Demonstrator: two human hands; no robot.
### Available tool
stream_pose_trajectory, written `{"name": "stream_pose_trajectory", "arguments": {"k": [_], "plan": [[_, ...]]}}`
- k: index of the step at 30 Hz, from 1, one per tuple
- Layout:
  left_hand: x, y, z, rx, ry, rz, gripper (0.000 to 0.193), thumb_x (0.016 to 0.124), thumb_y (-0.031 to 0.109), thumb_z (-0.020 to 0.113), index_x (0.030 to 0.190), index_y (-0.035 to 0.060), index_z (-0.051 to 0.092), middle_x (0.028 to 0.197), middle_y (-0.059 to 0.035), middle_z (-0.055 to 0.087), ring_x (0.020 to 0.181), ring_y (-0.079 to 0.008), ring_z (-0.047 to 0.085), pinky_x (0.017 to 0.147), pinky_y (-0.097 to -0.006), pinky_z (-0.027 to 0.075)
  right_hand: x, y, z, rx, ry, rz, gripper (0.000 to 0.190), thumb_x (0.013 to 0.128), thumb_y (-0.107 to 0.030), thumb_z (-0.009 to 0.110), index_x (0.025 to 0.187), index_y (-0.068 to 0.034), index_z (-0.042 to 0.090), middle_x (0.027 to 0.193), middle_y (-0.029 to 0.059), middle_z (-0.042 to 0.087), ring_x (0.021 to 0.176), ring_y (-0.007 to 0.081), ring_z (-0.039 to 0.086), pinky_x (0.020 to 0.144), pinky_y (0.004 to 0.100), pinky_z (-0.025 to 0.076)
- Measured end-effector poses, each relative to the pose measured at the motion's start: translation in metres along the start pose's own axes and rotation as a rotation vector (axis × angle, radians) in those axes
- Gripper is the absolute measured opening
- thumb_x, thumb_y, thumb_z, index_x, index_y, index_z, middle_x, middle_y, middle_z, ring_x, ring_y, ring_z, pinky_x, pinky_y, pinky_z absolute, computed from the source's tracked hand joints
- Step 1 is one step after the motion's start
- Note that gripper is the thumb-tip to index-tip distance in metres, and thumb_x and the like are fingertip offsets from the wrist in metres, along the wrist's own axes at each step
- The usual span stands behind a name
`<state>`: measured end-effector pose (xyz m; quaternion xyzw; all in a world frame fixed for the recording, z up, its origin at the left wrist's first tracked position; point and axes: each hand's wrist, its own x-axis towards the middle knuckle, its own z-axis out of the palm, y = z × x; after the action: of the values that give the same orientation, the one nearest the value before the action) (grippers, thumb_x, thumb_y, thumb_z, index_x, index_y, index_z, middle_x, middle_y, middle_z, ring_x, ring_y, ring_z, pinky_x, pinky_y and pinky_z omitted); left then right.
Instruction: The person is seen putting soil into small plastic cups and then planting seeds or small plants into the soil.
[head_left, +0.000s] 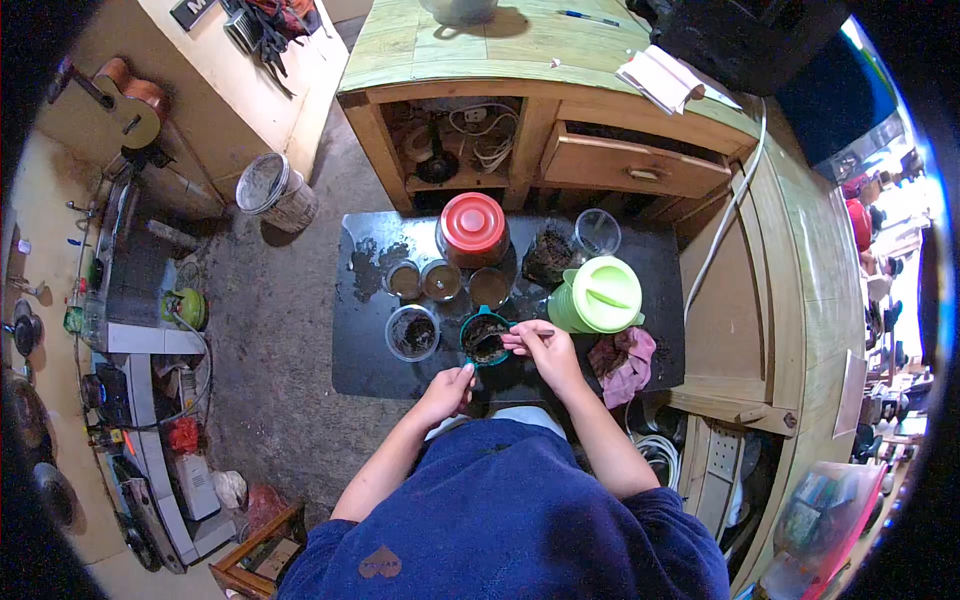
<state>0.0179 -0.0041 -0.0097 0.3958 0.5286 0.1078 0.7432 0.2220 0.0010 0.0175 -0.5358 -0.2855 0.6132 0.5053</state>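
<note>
My left hand (448, 391) grips the handle of a small teal strainer (465, 328), thumb on top. Dark, damp, soil-like material (480, 346) lines its bowl. Over its right side my right hand (546, 351) holds a metal spoon (499, 337), with the tip down in the dark material. Just left of the strainer stands a clear plastic tub (389, 346) with similar dark matter inside. Behind are several clear cups, including a left cup (403, 280), a middle cup (441, 281) and a right cup (490, 288), with brownish contents. What lies under the strainer is hidden.
On the black low table (360, 375) are a red-lidded container (472, 225), a green lidded pitcher (600, 296), a bag of dark material (550, 259), a clear empty cup (598, 232) and a pink cloth (630, 364). A wooden cabinet (540, 150) stands behind; a bucket (277, 195) is left.
</note>
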Motion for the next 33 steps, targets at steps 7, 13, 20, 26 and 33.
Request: {"name": "stream_pose_trajectory", "arguments": {"k": [7,13,20,26,33], "plan": [[-0.001,0.002,0.001,0.026,0.01,-0.009,0.036,0.095,0.042,0.036,0.078,0.0123,0.047,0.056,0.003,0.044,0.041,-0.0064,0.034,0.036,-0.0214,0.024,-0.016,-0.014,-0.007,-0.488,0.033,-0.396,0.019,0.086,-0.012,0.059,0.099,0.0,0.065,0.09,0.0129,0.067,0.081,0.0187,0.065,0.074,0.0279,0.051],[0.0,0.0,0.001,-0.006,-0.016,0.017,0.036,0.095,0.041,0.035,0.078,0.0123,0.047,0.056,0.0027,0.045,0.042,-0.0067,0.035,0.037,-0.0219,0.025,-0.027,-0.002,-0.008,-0.818,-0.102,-0.636,0.013,0.081,-0.01,0.062,0.089,-0.001,0.066,0.085,0.0131,0.066,0.077,0.0274,0.063,0.069,0.0339,0.051],[-0.003,0.004,0.002,0.033,0.006,0.002,0.037,0.096,0.042,0.035,0.078,0.0114,0.047,0.056,0.0024,0.044,0.041,-0.0069,0.034,0.037,-0.0222,0.025,-0.036,-0.01,-0.008,-0.879,-0.119,-0.681,0.012,0.078,-0.008,0.063,0.088,-0.001,0.064,0.083,0.0128,0.065,0.077,0.0271,0.063,0.067,0.0344,0.051],[-0.001,0.0,0.0,0.018,-0.007,0.009,0.037,0.095,0.042,0.035,0.078,0.0116,0.047,0.056,0.0027,0.044,0.041,-0.0065,0.035,0.036,-0.0217,0.025,-0.027,-0.02,0.001,-0.966,-0.039,-0.845,0.016,0.076,-0.011,0.065,0.091,-0.004,0.064,0.087,0.0099,0.065,0.078,0.0257,0.062,0.068,0.0341,0.051],[0.0,0.001,0.0,0.007,0.004,-0.008,0.036,0.095,0.042,0.036,0.078,0.0126,0.047,0.055,0.0031,0.044,0.041,-0.0063,0.035,0.036,-0.0213,0.025,-0.036,-0.011,0.003,-1.076,-0.092,-0.829,0.014,0.076,-0.016,0.067,0.086,-0.006,0.066,0.087,0.0068,0.066,0.077,0.0226,0.061,0.069,0.0338,0.045]]}}
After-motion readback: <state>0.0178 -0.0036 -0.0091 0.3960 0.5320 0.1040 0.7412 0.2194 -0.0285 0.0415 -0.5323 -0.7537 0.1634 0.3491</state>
